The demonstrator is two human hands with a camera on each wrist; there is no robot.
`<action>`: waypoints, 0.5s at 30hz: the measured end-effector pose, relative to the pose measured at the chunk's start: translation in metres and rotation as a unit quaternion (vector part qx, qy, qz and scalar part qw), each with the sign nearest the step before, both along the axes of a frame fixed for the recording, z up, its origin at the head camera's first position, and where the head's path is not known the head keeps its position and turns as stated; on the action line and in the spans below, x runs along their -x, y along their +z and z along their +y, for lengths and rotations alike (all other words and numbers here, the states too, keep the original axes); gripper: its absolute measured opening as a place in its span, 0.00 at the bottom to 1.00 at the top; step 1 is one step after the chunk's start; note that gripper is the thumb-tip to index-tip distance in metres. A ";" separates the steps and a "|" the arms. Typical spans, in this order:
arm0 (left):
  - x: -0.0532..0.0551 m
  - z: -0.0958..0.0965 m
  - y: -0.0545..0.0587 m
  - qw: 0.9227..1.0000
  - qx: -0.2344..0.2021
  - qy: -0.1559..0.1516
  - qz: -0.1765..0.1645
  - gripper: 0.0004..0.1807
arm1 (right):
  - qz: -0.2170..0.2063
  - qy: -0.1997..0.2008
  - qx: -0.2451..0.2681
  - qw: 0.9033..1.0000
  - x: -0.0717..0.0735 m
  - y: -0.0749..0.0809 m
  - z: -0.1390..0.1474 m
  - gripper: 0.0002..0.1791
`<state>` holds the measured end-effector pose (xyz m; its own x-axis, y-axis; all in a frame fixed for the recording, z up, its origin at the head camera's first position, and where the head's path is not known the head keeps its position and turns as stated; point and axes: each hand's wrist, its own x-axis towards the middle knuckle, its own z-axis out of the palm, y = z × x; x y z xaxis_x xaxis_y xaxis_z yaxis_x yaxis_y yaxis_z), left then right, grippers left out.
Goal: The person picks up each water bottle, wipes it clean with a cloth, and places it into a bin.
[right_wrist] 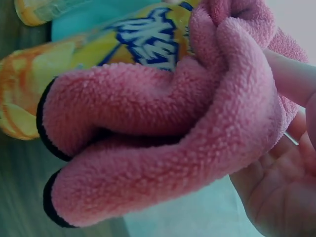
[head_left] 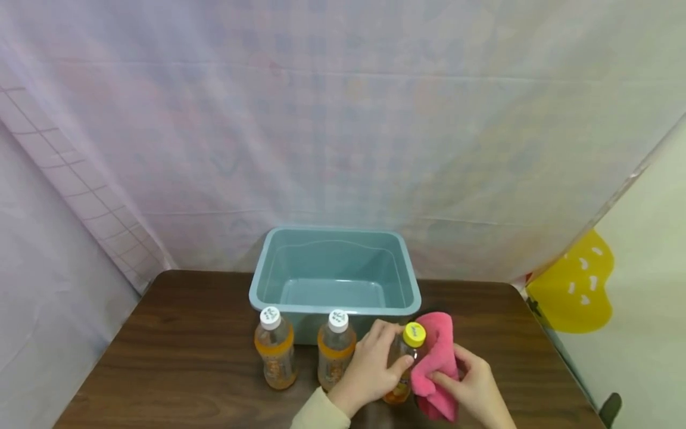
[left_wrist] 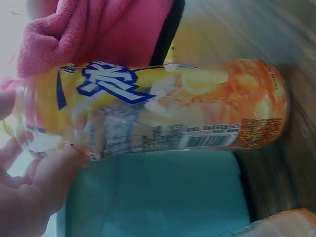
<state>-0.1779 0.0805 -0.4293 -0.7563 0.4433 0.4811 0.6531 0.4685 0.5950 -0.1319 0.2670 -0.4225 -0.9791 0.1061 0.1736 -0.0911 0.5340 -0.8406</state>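
A clear drink bottle with a yellow cap and a yellow-orange label (left_wrist: 163, 106) stands at the table's front right. My left hand (head_left: 372, 370) grips it near the top, thumb on the near side; in the left wrist view the fingers (left_wrist: 54, 173) wrap its upper end. Folded pink fluffy cloth (head_left: 436, 363) with black edging lies against the bottle's right side. My right hand (head_left: 476, 387) pinches that cloth, thumb in front; in the right wrist view the cloth (right_wrist: 163, 133) hides part of the label.
Two white-capped bottles with orange bands, one at the left (head_left: 277, 351) and one in the middle (head_left: 336, 348), stand before a blue-green plastic bin (head_left: 334, 311). The dark wooden table (head_left: 177, 345) runs back to a pale curtain (head_left: 343, 119).
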 end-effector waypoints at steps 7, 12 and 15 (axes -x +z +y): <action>0.000 0.001 -0.007 0.999 -0.019 -0.007 0.032 0.20 | 0.045 -0.001 0.027 0.999 0.001 -0.029 0.000 0.23; -0.001 0.001 -0.010 0.999 -0.031 -0.007 0.042 0.19 | 0.031 0.007 0.022 0.999 0.007 -0.056 0.000 0.21; -0.001 0.002 -0.012 0.998 -0.040 -0.010 0.042 0.19 | -0.024 0.014 -0.007 1.000 0.010 -0.072 0.003 0.23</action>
